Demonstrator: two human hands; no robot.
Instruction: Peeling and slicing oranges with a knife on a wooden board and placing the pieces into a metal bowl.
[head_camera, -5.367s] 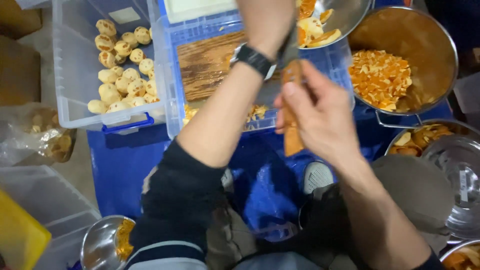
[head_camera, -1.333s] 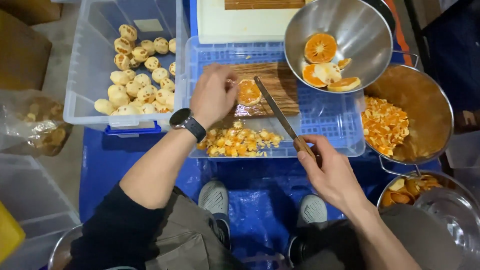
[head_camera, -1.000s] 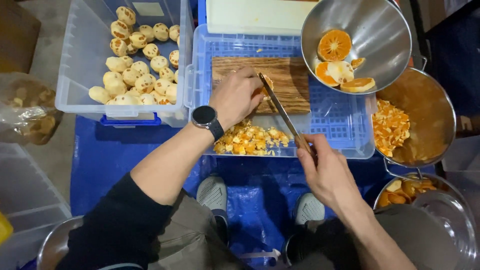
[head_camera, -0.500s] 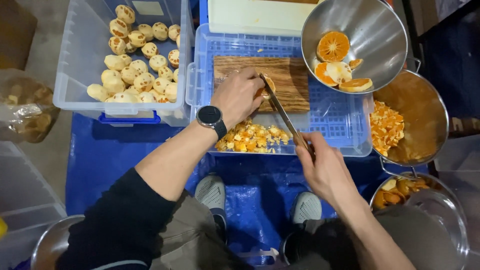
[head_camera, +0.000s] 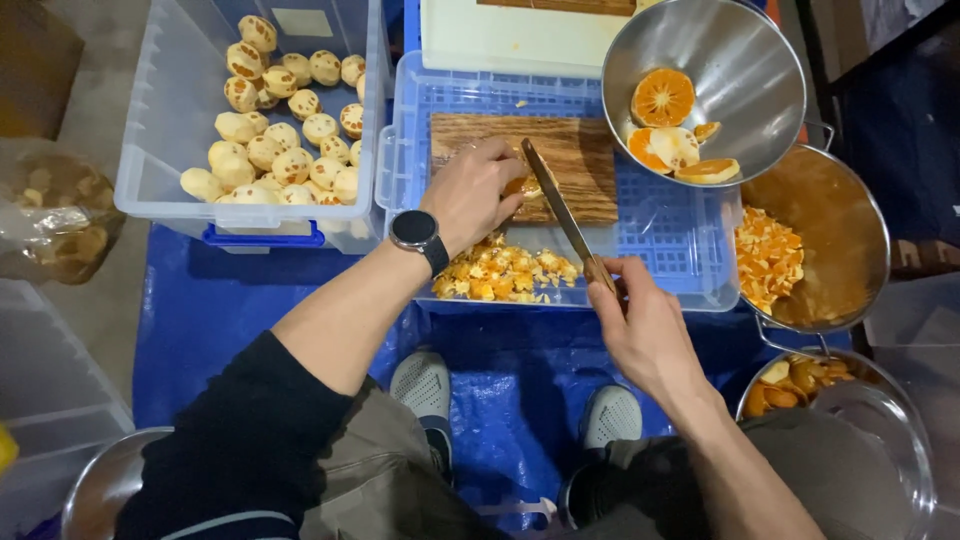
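Note:
My left hand (head_camera: 474, 190), with a black watch on the wrist, presses an orange fruit piece (head_camera: 524, 185) onto a wooden cutting board (head_camera: 580, 160) inside a blue crate (head_camera: 680, 240). My right hand (head_camera: 640, 320) grips the handle of a long knife (head_camera: 556, 206), whose blade lies across the fruit beside my left fingers. A heap of chopped orange bits (head_camera: 505, 275) lies in the crate just in front of the board.
A clear bin (head_camera: 160, 130) of peeled pale fruits (head_camera: 285, 130) stands at left. A steel bowl (head_camera: 740, 60) holds orange halves. A large pot (head_camera: 840, 240) holds chopped peel. More steel bowls sit at lower right and lower left. My feet rest on a blue tarp (head_camera: 220, 320).
My left hand has stayed on the fruit on the board while the knife has come down across it. The view has shifted slightly.

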